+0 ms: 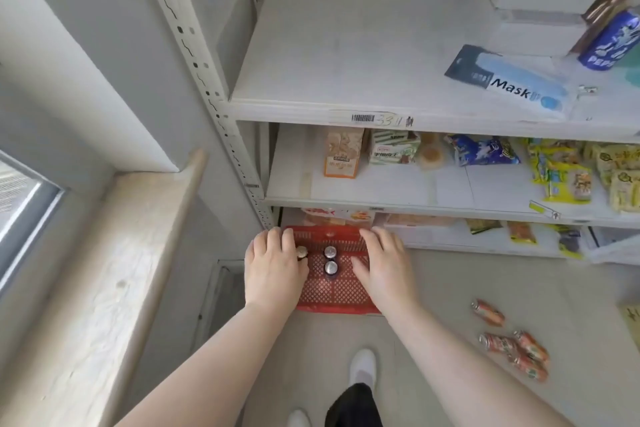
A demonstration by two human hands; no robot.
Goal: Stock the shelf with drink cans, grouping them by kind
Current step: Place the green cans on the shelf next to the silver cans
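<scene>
A red plastic basket point(334, 291) sits low in front of the white shelf unit, with three upright cans in it showing silver tops: one point(302, 252) at the left and two point(330, 252) point(330, 267) in the middle. My left hand point(273, 270) lies palm down over the basket's left wall, thumb beside the left can. My right hand point(382, 267) grips the right wall the same way. Several orange cans point(512, 345) lie on the floor to the right. A blue can point(613, 42) lies tilted on the top shelf at the right.
The top shelf board point(346, 55) is bare on its left half, with mask packs point(519, 87) and white boxes to the right. Snack packets point(481, 151) fill the middle shelf. A window sill point(114, 270) runs along the left. My white shoe point(362, 367) is below the basket.
</scene>
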